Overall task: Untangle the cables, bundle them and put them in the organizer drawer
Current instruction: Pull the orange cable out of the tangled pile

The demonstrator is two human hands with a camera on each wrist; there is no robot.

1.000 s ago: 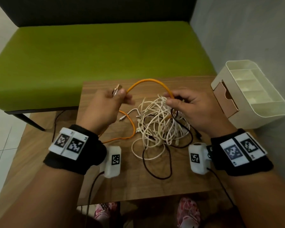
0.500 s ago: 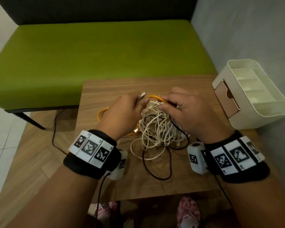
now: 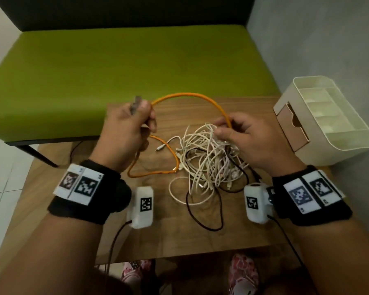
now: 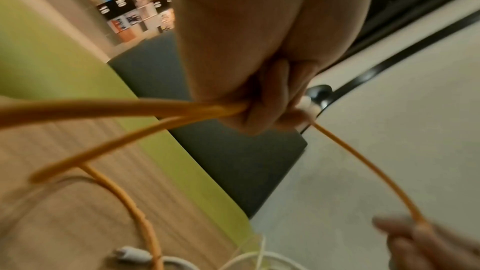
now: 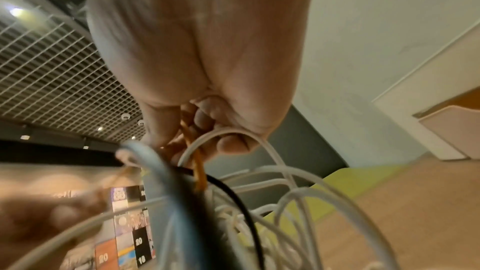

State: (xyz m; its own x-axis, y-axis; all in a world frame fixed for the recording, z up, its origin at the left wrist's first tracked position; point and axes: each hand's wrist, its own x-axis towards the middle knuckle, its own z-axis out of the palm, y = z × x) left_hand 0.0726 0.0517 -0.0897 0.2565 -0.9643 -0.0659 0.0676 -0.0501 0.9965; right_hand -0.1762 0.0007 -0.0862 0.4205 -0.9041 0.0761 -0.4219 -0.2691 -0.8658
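Untangling step, judged early: orange cable [image 3: 192, 97] pinched near its plug by left hand [image 3: 126, 126], gripped also by right hand [image 3: 249, 141] above white tangle [image 3: 209, 158] at table [image 3: 200, 235] centre. Next: pull orange free gently. Organizer [image 3: 328, 124] at 2 o'clock. Only wrist views show curled fingers [image 4: 272, 98].

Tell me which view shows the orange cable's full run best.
Head view: the orange cable arcs from the left hand to the right hand, with another loop lying on the table. Left wrist view shows blurred strands leaving the grip. Right wrist view shows only a short piece between the fingers, behind the white cables.
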